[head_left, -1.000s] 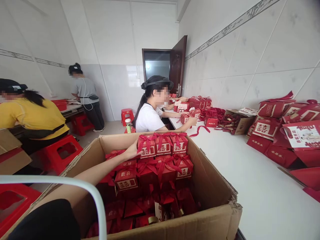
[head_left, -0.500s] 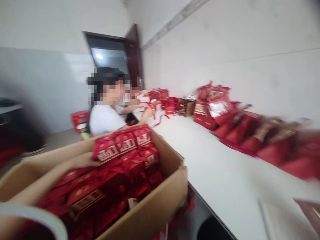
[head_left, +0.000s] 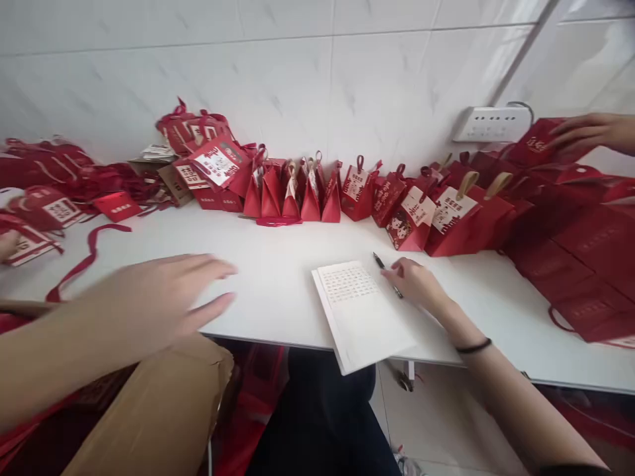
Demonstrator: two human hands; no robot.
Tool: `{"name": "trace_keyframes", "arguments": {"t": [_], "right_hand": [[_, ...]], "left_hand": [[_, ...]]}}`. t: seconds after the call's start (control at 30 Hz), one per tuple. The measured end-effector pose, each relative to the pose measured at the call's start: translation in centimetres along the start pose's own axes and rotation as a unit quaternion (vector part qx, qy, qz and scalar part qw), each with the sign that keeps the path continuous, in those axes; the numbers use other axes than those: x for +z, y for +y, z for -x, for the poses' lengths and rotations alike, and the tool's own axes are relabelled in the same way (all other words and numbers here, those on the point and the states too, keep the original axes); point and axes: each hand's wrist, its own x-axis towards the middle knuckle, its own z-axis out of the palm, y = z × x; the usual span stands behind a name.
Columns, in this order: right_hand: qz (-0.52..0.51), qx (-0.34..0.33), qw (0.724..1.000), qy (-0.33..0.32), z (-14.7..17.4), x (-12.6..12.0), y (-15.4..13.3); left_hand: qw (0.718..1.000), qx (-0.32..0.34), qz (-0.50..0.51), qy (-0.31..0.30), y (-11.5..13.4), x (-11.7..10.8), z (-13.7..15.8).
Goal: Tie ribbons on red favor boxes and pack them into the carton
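My left hand [head_left: 186, 297] hovers, slightly blurred, over the white table's front edge above a cardboard box [head_left: 163, 396]. Its fingers are stretched out, thumb apart, with nothing in them. On the table, my right hand [head_left: 414, 281] has its fingers closed around a black pen [head_left: 380, 262], which lies slantwise just right of a white notepad [head_left: 367, 324]. Rows of handwriting fill the pad's upper part, and its lower corner juts past the table edge.
Small red gift boxes [head_left: 272, 192] with ribbon handles line the wall. Larger red boxes [head_left: 570, 251] are stacked at right, where another person's hand [head_left: 590, 135] touches one. At far left another person's hand [head_left: 7, 244] is near a box. A power strip [head_left: 491, 124] is on the wall.
The view has swung right, from the cardboard box and co-worker to the notepad. My left hand has come out of the box of red gift boxes; my right hand now shows at the pen.
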Motion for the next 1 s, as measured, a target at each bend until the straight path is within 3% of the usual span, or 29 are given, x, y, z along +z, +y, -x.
{"name": "trace_keyframes", "arguments": {"t": [0.1,0.2,0.3,0.37,0.47,0.57,0.63,0.77,0.9,1.0], "right_hand": [[0.01,-0.024,1.0,-0.002,-0.2,1.2,-0.3],[-0.035,-0.062,0.997,-0.007,-0.1,1.4,0.2],[-0.194,-0.063,0.979,0.006,0.4,1.0,1.2],[-0.332,-0.039,0.942,0.01,0.6,0.6,1.6],[-0.512,-0.025,0.859,-0.015,0.8,-0.1,1.5],[-0.611,-0.022,0.789,-0.058,0.7,-0.5,1.0],[-0.645,-0.019,0.76,-0.073,0.6,-0.6,0.6],[-0.656,0.01,0.749,-0.088,1.2,-0.4,-1.4],[-0.64,0.044,0.749,-0.167,1.7,0.4,-4.7],[-0.641,0.039,0.733,-0.226,1.5,1.6,-6.7]], "left_hand": [[0.989,0.093,-0.024,-0.108,4.6,2.1,-7.8],[0.984,0.135,0.046,-0.107,9.0,6.8,-14.6],[0.979,0.15,0.123,-0.064,11.5,11.2,-18.2],[0.972,0.148,0.179,-0.036,12.1,13.3,-19.1],[0.958,0.131,0.255,-0.021,11.9,15.3,-19.3],[0.952,0.138,0.273,-0.028,11.5,16.2,-19.2],[0.953,0.151,0.26,-0.034,11.4,16.5,-19.1],[0.957,0.154,0.244,-0.024,11.6,17.0,-19.3],[0.961,0.125,0.245,-0.003,11.4,17.5,-19.6],[0.96,0.119,0.253,0.002,10.8,17.6,-19.7]]}}
